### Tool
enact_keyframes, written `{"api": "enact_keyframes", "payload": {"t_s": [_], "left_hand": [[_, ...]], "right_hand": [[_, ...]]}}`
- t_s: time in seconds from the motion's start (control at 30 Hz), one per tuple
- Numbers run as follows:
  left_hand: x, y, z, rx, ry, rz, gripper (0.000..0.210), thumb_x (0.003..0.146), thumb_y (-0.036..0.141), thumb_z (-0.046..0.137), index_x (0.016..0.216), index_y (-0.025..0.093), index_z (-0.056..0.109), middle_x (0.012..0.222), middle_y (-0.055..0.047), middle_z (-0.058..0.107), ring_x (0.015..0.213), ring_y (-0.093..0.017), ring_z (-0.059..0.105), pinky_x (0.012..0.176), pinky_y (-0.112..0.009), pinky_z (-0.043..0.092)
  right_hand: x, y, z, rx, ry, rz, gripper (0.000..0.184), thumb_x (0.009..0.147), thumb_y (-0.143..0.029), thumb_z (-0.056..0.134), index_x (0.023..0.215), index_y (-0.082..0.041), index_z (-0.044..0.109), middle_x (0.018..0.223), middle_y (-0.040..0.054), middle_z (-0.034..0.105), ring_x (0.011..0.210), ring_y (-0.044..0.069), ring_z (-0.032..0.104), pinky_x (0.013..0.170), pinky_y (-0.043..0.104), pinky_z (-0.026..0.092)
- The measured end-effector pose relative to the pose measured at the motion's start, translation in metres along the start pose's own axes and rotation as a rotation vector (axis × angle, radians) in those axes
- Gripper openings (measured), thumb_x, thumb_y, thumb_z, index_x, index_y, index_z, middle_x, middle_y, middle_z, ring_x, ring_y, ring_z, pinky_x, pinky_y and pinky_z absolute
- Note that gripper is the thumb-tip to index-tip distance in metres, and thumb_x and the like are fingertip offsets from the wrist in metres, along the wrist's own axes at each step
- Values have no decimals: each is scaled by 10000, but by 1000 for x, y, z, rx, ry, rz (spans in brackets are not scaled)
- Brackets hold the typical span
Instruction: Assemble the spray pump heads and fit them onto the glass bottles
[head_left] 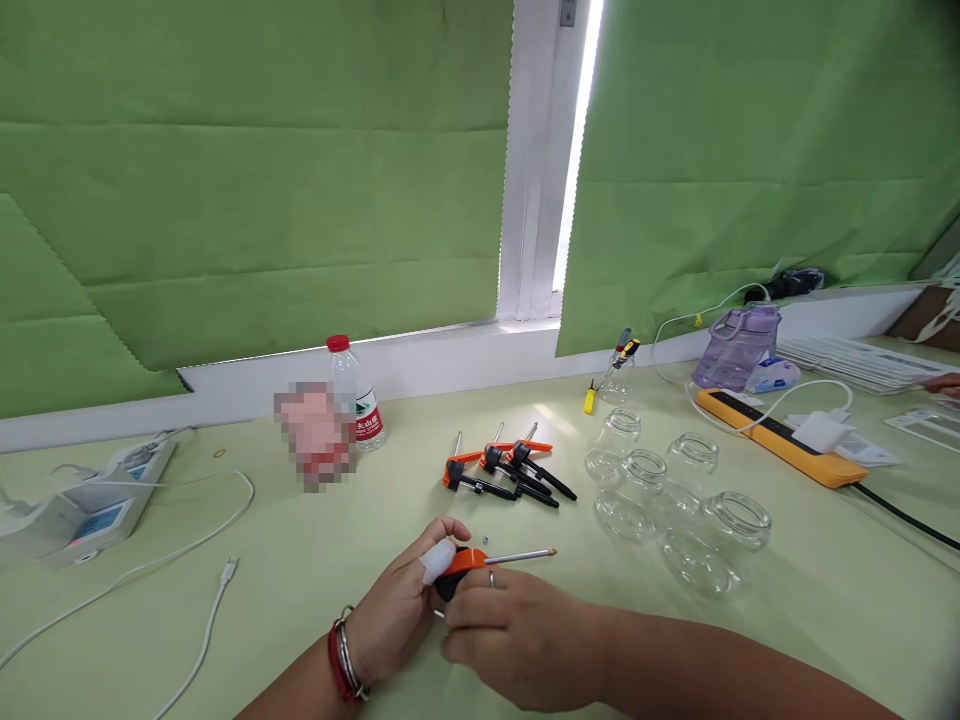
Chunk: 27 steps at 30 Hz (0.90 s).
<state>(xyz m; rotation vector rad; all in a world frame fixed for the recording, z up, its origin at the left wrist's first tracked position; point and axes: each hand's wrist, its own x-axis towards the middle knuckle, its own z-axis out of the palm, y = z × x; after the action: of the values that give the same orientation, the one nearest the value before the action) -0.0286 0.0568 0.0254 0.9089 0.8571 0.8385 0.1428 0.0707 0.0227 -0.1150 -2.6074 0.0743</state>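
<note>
My left hand (409, 600), a white wrap on its thumb, is closed around an orange-and-black tool (471, 560). A metal rod with a brass-coloured tip sticks out of the tool to the right. My right hand (517, 625) is closed at the tool's lower side, and its fingers hide much of the black part. Just beyond the hands lies a tiny metal piece, perhaps a nut (485, 540). Farther back, several similar orange-and-black tools (517, 465) lie side by side, with black handles pointing right.
Several clear glass jars (641, 495) stand to the right, one at the back holding screwdrivers (621, 350). An orange power strip (780, 435) and a purple bottle (739, 345) are farther right. On the left are a water bottle (367, 405), a white power strip (124, 500) and a loose cable (206, 635).
</note>
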Motion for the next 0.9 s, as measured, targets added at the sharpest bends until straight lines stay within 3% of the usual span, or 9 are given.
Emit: {"api": "enact_keyframes", "payload": {"t_s": [0.2,0.3,0.47,0.9], "left_hand": [[4,-9,-1,-99,-106,81,183,864,367,515,920,194,534,797,-3,463,724,-128,435,687,-263,384],[5,-10,0,-94,-110,79,194,876,368,497,950,200,560,824,-19,467,735,-141,441,685,-285,403],[4,-9,0,-65,-119,64,239,881,401,478,939,193,579,884,-48,485,757,-152,438,690,-295,421],[4,-13,2,-73,-198,98,309,911,394,409,996,173,607,886,-60,472,781,-163,441,710,-317,410]], "right_hand": [[1,7,-13,283,408,256,272,799,-41,403,972,-183,557,909,75,613,853,136,562,766,264,486],[2,12,-17,349,528,394,247,813,-58,420,957,-180,580,896,75,607,827,138,583,726,262,503],[3,16,-19,355,574,536,194,834,-100,432,892,-175,601,838,58,617,763,130,594,680,252,511],[0,15,-13,367,533,555,240,832,-100,486,1017,-187,614,941,59,665,901,141,617,794,262,514]]}}
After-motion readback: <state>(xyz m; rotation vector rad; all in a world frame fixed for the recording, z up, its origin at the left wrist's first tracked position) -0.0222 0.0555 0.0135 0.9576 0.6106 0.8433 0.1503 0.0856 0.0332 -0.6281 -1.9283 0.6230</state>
